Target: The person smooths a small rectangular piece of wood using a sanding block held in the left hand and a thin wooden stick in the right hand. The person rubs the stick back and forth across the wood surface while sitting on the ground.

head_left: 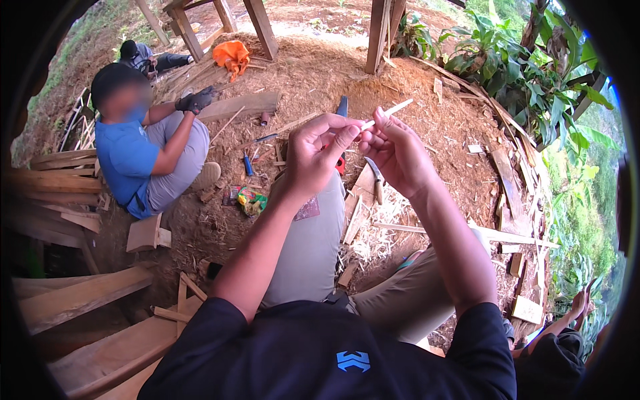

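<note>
My left hand (pixel 319 152) and my right hand (pixel 395 152) meet in front of me, both pinching a thin pale wooden stick (pixel 390 110) that points up and to the right. The stick's near end is hidden between my fingers. Below my hands a knife (pixel 375 175) with a wooden handle lies on a plank on the ground. My grey-trousered legs stretch out under my arms.
A seated person in a blue shirt (pixel 130 157) with a dark glove (pixel 195 101) is at the left. Planks (pixel 80 297) lie lower left, wood scraps and shavings (pixel 373 240) cover the dirt. An orange cloth (pixel 231 55), wooden posts (pixel 380 33) and green plants (pixel 527 73) stand beyond.
</note>
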The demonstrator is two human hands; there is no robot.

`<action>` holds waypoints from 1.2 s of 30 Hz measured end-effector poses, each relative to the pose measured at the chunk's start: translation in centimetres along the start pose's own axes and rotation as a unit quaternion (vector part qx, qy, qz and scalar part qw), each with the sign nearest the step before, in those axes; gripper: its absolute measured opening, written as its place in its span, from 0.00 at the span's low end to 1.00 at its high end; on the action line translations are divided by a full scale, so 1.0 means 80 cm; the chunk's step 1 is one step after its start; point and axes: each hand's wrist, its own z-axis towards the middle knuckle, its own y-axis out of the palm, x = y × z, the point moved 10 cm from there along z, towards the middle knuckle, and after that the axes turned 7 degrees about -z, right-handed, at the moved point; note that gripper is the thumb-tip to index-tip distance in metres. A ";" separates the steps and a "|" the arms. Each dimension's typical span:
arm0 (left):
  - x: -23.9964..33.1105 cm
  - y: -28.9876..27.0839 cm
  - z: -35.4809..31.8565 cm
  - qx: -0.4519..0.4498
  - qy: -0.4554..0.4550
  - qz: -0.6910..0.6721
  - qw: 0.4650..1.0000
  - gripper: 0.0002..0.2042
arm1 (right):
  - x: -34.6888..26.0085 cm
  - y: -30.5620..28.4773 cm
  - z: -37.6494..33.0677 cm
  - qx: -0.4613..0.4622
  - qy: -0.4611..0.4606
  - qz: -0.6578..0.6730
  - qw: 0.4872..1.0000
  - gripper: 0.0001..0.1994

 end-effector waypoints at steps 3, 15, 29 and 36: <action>-0.004 -0.007 0.001 0.010 -0.005 0.023 1.000 0.09 | 0.000 0.001 -0.002 0.034 0.015 0.004 0.999 0.07; -0.002 -0.027 -0.012 0.009 -0.010 0.036 0.999 0.07 | 0.009 0.008 -0.003 0.050 0.012 -0.035 0.998 0.09; -0.042 -0.106 -0.135 -0.125 -0.058 0.372 0.918 0.38 | 0.074 0.083 -0.040 -0.098 -0.192 -0.552 0.806 0.11; -0.045 -0.114 -0.143 -0.096 -0.060 0.355 0.928 0.37 | 0.099 0.118 -0.084 -0.198 -0.346 -0.593 0.700 0.14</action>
